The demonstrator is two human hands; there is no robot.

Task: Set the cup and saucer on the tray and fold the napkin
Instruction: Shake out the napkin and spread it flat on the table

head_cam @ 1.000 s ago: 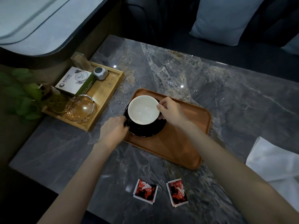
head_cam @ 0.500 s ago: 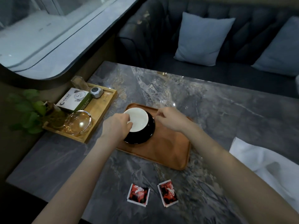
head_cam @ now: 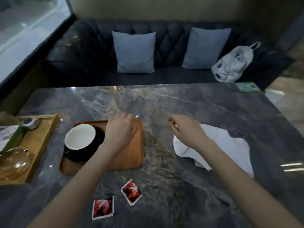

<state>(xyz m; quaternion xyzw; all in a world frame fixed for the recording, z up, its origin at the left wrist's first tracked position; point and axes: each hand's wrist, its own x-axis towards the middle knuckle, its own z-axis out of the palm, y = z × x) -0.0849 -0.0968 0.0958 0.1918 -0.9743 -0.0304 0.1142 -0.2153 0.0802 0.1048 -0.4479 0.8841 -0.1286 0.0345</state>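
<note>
Cup (head_cam: 80,137) on saucer (head_cam: 74,155), seated in tray (head_cam: 131,153) near counter's left edge; both hands' fingers relaxed, empty, right hand (head_cam: 185,130) over unfolded napkin (head_cam: 230,145), presumably next.

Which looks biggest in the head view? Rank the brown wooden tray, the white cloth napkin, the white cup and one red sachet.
1. Brown wooden tray and white cloth napkin: look alike, unranked.
2. White cup.
3. Red sachet, though nearest the camera.
</note>
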